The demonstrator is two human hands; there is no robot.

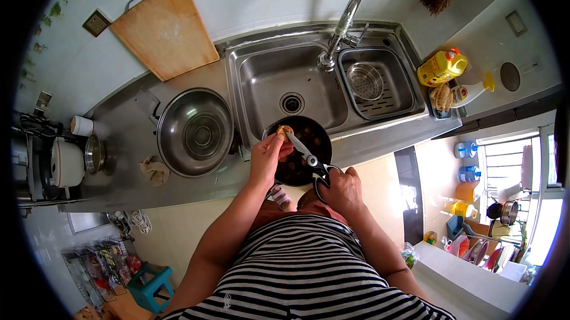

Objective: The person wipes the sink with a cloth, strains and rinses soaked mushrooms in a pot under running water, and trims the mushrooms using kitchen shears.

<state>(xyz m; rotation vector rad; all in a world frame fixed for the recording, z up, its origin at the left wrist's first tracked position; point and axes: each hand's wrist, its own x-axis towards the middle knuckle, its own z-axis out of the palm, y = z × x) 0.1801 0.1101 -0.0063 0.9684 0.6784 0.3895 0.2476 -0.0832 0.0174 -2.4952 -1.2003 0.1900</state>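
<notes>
My left hand (270, 157) pinches a small orange-brown piece of food (285, 130) over a dark pot (322, 142). Black-handled scissors (310, 158) are in my right hand (343, 190), with their blades pointing up and left so that the tips touch or nearly touch the piece. Several brownish pieces lie in dark contents inside the pot, too small to make out. The pot is at the sink's front edge, partly hidden by my hands and the scissors.
Behind the pot is a steel sink (267, 85) with a faucet (350, 14) and a basket (380, 106) holding a strainer (364, 81). A large steel bowl (222, 115) and a cloth (155, 171) lie left. A cutting board (166, 32) leans on the wall; bottles (442, 67) stand right.
</notes>
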